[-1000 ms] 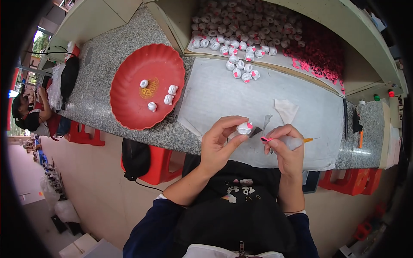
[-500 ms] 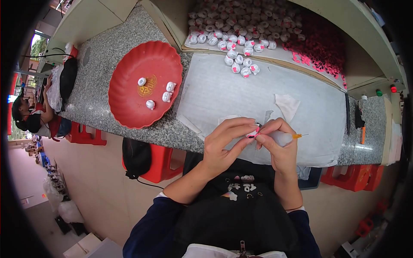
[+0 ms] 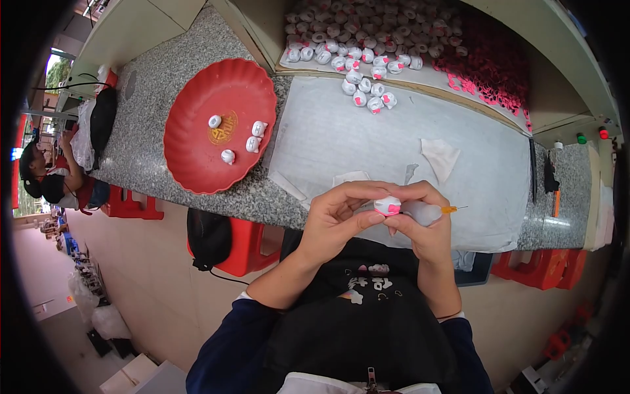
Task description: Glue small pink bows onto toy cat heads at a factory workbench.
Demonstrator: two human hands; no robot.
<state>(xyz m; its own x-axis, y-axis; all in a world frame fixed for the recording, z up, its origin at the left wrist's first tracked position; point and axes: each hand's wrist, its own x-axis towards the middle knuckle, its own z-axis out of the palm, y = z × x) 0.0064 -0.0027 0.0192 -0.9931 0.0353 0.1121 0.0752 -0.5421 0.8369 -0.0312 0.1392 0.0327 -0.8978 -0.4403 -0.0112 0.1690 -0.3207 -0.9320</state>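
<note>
I see left hand (image 3: 333, 220) pinching one white ball (image 3: 386, 203) with one pink piece (image 3: 393, 209), over the counter (image 3: 147, 154)'s near edge. Right hand (image 3: 428, 238) touches that ball too, fingers curled round one needle-tipped bottle (image 3: 424, 214). Red plate (image 3: 200, 157): four similar balls (image 3: 253, 144).

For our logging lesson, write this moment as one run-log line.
left hand: holds white-pink piece | right hand: touches same piece, holds translucent bottle | red dish: four white pieces
</note>
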